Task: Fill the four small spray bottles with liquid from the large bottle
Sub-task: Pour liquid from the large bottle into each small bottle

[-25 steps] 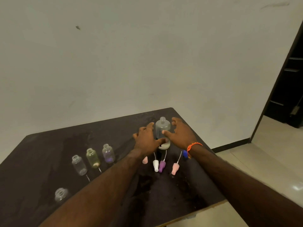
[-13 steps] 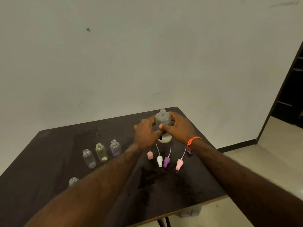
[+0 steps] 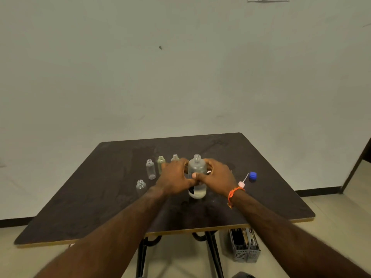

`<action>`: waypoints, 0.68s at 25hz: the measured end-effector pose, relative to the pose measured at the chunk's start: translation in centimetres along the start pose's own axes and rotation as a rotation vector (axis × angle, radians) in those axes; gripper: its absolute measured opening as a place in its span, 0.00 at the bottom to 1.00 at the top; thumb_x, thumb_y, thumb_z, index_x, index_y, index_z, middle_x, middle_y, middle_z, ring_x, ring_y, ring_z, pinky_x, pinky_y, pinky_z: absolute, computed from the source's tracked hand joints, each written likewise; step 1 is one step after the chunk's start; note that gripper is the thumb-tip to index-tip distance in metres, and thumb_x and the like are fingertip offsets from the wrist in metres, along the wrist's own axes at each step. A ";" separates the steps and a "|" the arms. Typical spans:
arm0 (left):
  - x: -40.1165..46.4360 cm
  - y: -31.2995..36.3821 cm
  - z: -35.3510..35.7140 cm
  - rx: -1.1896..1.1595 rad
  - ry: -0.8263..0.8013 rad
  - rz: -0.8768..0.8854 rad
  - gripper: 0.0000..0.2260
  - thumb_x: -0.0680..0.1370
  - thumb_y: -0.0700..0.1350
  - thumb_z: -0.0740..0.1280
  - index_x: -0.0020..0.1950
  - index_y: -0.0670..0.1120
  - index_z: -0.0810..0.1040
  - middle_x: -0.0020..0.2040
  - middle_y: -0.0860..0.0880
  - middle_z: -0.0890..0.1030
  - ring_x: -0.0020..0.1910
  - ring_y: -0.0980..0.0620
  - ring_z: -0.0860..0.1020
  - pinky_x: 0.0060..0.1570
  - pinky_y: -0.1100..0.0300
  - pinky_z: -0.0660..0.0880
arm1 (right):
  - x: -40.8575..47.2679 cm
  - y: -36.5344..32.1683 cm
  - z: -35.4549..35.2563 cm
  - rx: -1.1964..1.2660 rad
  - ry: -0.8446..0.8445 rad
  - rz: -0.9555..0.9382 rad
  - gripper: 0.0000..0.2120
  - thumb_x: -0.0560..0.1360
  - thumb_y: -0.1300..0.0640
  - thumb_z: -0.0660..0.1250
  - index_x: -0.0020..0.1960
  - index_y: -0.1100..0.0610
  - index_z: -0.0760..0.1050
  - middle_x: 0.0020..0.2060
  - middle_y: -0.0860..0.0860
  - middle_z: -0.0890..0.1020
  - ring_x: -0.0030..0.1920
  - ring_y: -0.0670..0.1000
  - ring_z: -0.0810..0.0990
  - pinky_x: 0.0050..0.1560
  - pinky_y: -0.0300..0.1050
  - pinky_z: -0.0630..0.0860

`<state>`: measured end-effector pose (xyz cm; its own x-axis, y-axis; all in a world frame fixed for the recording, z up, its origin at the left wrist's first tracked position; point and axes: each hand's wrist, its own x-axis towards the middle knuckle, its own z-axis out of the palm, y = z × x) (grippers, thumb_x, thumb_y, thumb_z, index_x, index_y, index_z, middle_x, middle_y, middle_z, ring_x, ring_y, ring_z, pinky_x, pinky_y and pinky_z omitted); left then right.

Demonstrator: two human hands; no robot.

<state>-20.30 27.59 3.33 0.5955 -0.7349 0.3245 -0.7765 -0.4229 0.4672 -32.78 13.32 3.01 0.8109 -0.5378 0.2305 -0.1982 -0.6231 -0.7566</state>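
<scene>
The large clear bottle (image 3: 197,167), uncapped and with a little liquid at its base, stands upright in the middle of the dark table (image 3: 100,197). My left hand (image 3: 174,177) and my right hand (image 3: 217,176) both grip its body from either side. Four small open bottles stand left of it: a clear one (image 3: 150,169), a greenish one (image 3: 161,163), one mostly hidden behind my left hand (image 3: 175,157), and a nearer clear one (image 3: 141,186). A pink spray top (image 3: 242,183) lies right of my right hand; the other tops are hidden.
A blue cap (image 3: 252,176) lies on the table's right side. A grey crate (image 3: 244,245) sits on the floor under the table's front right edge. A dark doorway (image 3: 359,163) is at the far right.
The view has pulled back and swung left. Both hands have closed fully round the large bottle and moved it nearer; the spray tops are now mostly behind my hands.
</scene>
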 end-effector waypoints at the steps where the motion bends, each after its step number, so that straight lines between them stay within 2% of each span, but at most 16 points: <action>1: -0.7 -0.4 0.0 0.031 -0.004 0.001 0.21 0.69 0.63 0.75 0.52 0.51 0.76 0.45 0.55 0.80 0.44 0.56 0.77 0.51 0.53 0.71 | -0.4 -0.1 0.5 -0.002 -0.019 0.000 0.30 0.62 0.34 0.74 0.61 0.44 0.77 0.51 0.41 0.84 0.51 0.43 0.82 0.56 0.52 0.80; 3: -1.6 -1.0 0.1 0.079 -0.008 0.012 0.20 0.71 0.63 0.74 0.54 0.54 0.72 0.48 0.55 0.78 0.47 0.55 0.75 0.51 0.54 0.64 | -0.7 -0.2 1.3 -0.002 -0.044 -0.005 0.29 0.64 0.36 0.75 0.62 0.45 0.76 0.52 0.41 0.84 0.52 0.43 0.81 0.58 0.52 0.80; 8: -2.3 -2.0 1.2 0.035 -0.005 -0.008 0.27 0.74 0.64 0.72 0.68 0.54 0.71 0.59 0.53 0.79 0.62 0.52 0.74 0.62 0.50 0.62 | -1.1 0.2 2.3 0.038 -0.044 -0.004 0.32 0.64 0.36 0.73 0.65 0.46 0.74 0.55 0.42 0.83 0.55 0.44 0.81 0.60 0.53 0.79; 12: -3.0 -2.7 0.4 0.052 -0.025 0.045 0.37 0.71 0.67 0.75 0.75 0.56 0.69 0.65 0.57 0.75 0.68 0.57 0.68 0.65 0.56 0.56 | -1.3 1.0 2.6 0.087 -0.051 -0.014 0.31 0.65 0.36 0.73 0.65 0.44 0.72 0.58 0.42 0.82 0.58 0.43 0.80 0.62 0.51 0.78; 13: -3.2 -3.2 -0.4 0.058 0.000 0.065 0.38 0.70 0.68 0.74 0.76 0.56 0.69 0.64 0.58 0.74 0.69 0.58 0.67 0.67 0.55 0.56 | -1.3 1.1 2.7 0.092 -0.052 -0.016 0.31 0.65 0.36 0.74 0.65 0.43 0.72 0.58 0.42 0.81 0.59 0.43 0.80 0.62 0.51 0.78; 15: -3.7 -4.9 -2.1 0.083 0.145 0.121 0.32 0.71 0.70 0.71 0.71 0.56 0.74 0.63 0.58 0.77 0.68 0.56 0.70 0.70 0.50 0.59 | -1.2 1.3 3.0 0.119 -0.051 -0.003 0.30 0.65 0.37 0.76 0.64 0.42 0.71 0.58 0.42 0.82 0.57 0.43 0.80 0.61 0.52 0.78; 17: -4.7 -7.1 -3.9 0.092 0.319 0.099 0.26 0.73 0.68 0.70 0.66 0.56 0.77 0.61 0.55 0.78 0.65 0.55 0.72 0.67 0.47 0.63 | -1.0 1.4 3.2 0.155 -0.063 0.012 0.29 0.66 0.41 0.77 0.63 0.43 0.71 0.58 0.42 0.81 0.57 0.44 0.81 0.62 0.52 0.78</action>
<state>-16.80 36.11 1.65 0.5392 -0.5780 0.6126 -0.8406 -0.4143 0.3489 -32.11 14.78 -0.23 0.8427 -0.5051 0.1863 -0.1243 -0.5192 -0.8456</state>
